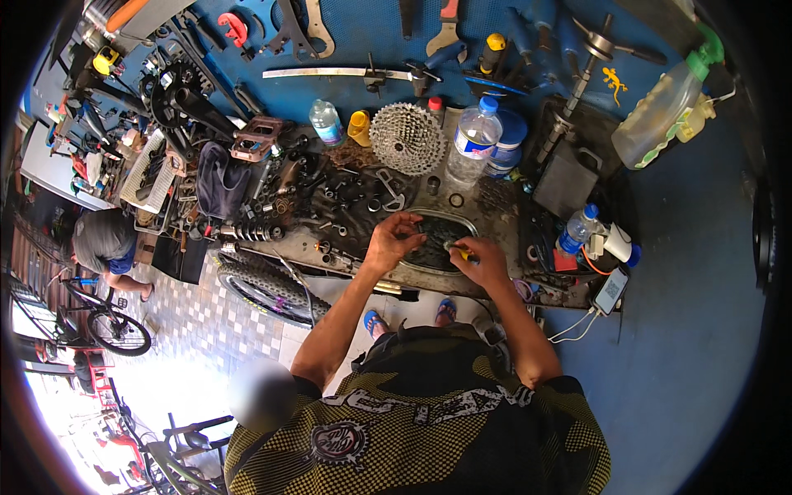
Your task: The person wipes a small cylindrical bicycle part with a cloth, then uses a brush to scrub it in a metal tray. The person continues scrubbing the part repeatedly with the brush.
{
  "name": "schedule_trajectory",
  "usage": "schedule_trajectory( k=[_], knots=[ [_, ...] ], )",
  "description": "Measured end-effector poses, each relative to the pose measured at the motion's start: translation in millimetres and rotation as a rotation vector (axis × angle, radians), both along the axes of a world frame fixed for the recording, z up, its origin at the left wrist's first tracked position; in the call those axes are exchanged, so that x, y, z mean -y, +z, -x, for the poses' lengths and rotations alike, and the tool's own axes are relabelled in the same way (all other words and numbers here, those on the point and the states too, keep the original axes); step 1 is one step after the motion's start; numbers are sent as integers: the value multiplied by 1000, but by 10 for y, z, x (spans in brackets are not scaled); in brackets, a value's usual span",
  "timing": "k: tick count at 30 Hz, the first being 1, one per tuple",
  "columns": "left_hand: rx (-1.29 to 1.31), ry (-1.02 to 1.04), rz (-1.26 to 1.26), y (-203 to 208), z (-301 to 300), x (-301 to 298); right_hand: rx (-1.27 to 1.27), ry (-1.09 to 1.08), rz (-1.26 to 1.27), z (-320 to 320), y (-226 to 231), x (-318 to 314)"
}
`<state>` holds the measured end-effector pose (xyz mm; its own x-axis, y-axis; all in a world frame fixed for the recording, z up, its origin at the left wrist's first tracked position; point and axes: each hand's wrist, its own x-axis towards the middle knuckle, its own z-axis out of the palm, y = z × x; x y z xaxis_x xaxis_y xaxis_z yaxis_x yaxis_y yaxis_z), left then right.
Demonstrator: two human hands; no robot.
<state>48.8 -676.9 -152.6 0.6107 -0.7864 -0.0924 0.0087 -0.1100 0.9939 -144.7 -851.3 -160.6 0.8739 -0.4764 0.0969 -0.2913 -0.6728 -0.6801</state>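
A shallow metal tray point(459, 219) with a rounded rim and dark contents lies at the front edge of the workbench. Over its left side is my left hand point(396, 240), fingers drawn together in a pinch; what they hold, if anything, is too small to tell. My right hand point(485, 262) is closed around a small tool with a yellow handle point(468, 256). Its pale tip points into the tray, toward my left fingers. Just behind the tray lies a small dark ring point(456, 200), beside a short dark cylinder point(433, 185).
A bicycle cassette point(407, 139) and a large water bottle point(476, 144) stand behind. Loose parts and a pedal point(257, 139) crowd the bench's left. A smaller bottle point(579, 228) and a phone point(611, 290) are at right. A tyre point(268, 293) sits below; another person point(105, 243) is far left.
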Motion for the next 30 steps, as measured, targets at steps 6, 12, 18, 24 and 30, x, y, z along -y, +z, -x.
schedule_trajectory(
  k=[6, 12, 18, 24, 30],
  knots=[
    [393, -9, -137, -184, 6, 22, 336, -6, -531, -186, 474, -242],
    [388, 37, -215, -109, 112, 50, 329, 69, -218, -185, 439, -159],
    [440, 88, -150, -148, 108, -19, 303, 77, -315, -222, 516, -301],
    [445, 69, -144, -112, 89, -64, 338, 101, -332, -191, 416, -278],
    [323, 48, -169, -86, 149, -72, 339, 38, -363, -160, 306, -227]
  ],
)
